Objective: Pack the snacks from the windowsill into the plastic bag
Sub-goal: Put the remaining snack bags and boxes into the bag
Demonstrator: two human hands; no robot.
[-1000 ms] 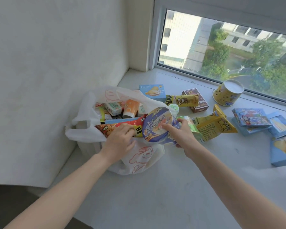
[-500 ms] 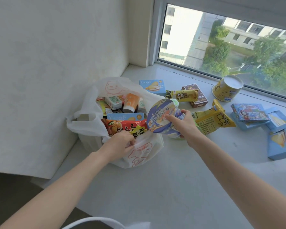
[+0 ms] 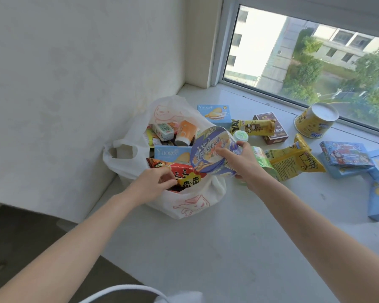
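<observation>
The blue box (image 3: 173,153) in the plastic bag (image 3: 190,204) read "Yuoget". The noodle bowl (image 3: 210,149) bore "鲜虾鱼板面"; the yellow packet (image 3: 253,127) showed "YA".

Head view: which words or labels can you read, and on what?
"Yuogee": packed blue box in the plastic bag, and loose blue box on the windowsill.
"鲜虾鱼板面": noodle bowl in the right hand.
"YA": yellow wrapper.
All other print is too blurred.

Plastic bag (image 3: 190,202) left of snacks (image 3: 293,162) on windowsill (image 3: 228,248).
</observation>
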